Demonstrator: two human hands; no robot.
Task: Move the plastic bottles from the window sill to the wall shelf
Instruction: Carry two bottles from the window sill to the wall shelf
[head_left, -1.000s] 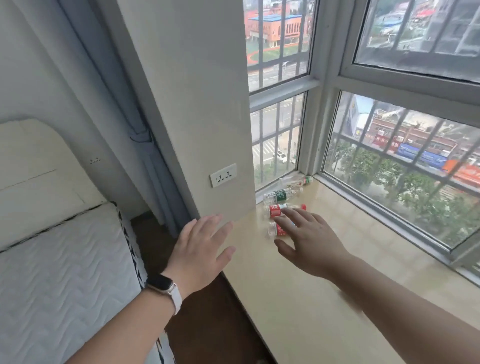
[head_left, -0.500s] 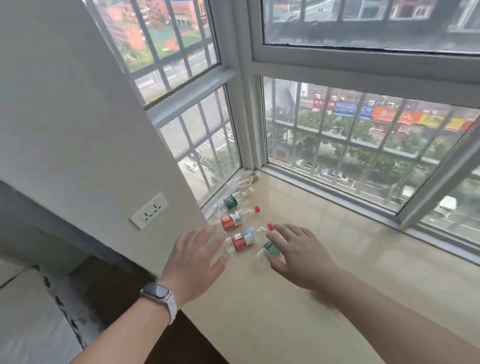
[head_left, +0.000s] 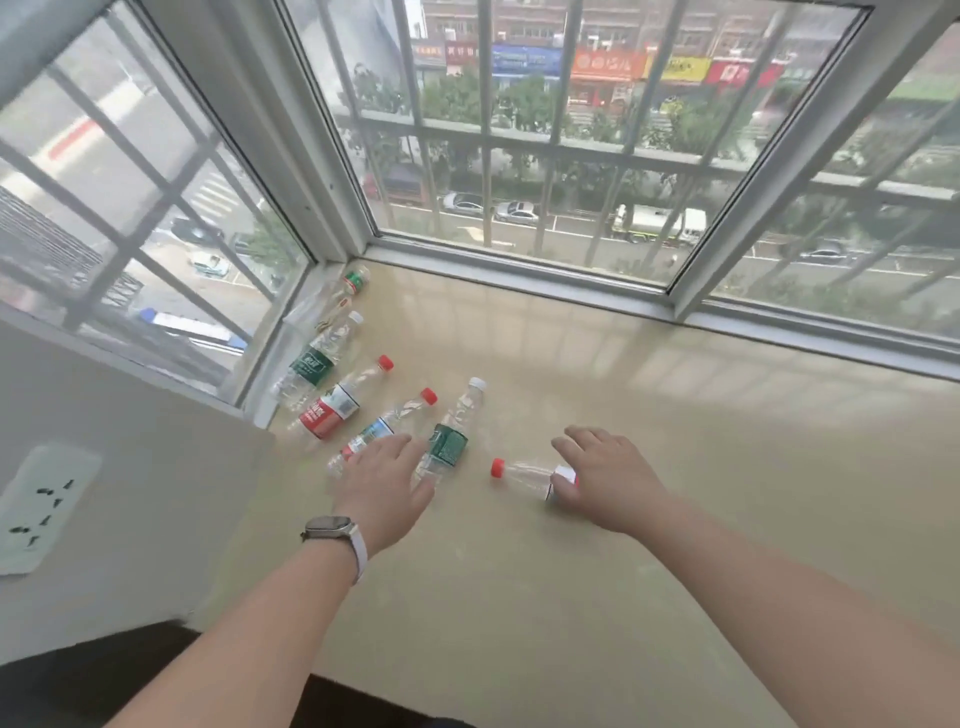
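Observation:
Several clear plastic bottles lie on the beige window sill (head_left: 649, 519). One lies in the far corner (head_left: 353, 283). Behind my left hand a row holds a green-label bottle (head_left: 314, 361), a red-label bottle (head_left: 332, 408), a blue-and-red-label bottle (head_left: 387, 423) and a second green-label bottle (head_left: 451, 439). My left hand (head_left: 384, 486), watch on its wrist, is spread flat with its fingertips over the last two. A red-capped bottle (head_left: 522, 472) lies apart to the right, and my right hand (head_left: 608, 478) wraps around its base. The wall shelf is out of view.
Barred window panes and their white frames (head_left: 519, 270) close the sill at the back and left. A wall with a white socket (head_left: 41, 512) stands at the left. The sill's front edge (head_left: 374, 688) drops to a dark floor.
The view has swung right and down onto the sill. Both hands have reached further in; my right hand now has the red-capped bottle, apart from the row.

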